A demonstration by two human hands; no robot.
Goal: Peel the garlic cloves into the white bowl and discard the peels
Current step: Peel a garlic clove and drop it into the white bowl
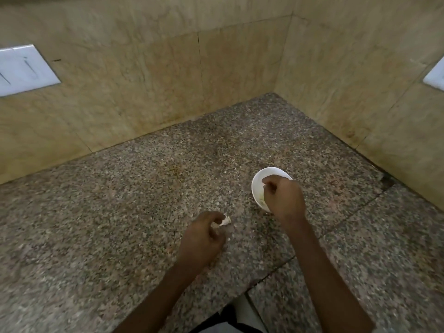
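From the head camera, the left hand (204, 236) pinches a peel (225, 222) near the white bowl (257, 182). The right hand (283, 198) curls over the bowl, and whether it holds a clove is unclear. A loose pinch could drop the light peel into the bowl.

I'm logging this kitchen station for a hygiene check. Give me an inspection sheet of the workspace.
Surface: speckled granite counter, brownish stain near the middle, seams at right.
Job's things: white bowl holding pale bits; papery garlic piece left of it.
Clutter: nothing seen.
Hands: left hand pinches the garlic piece; right hand curled over the bowl, contents hidden.
Cables: nothing seen.
Surroundings: beige wall tiles; white switch plate on left wall.
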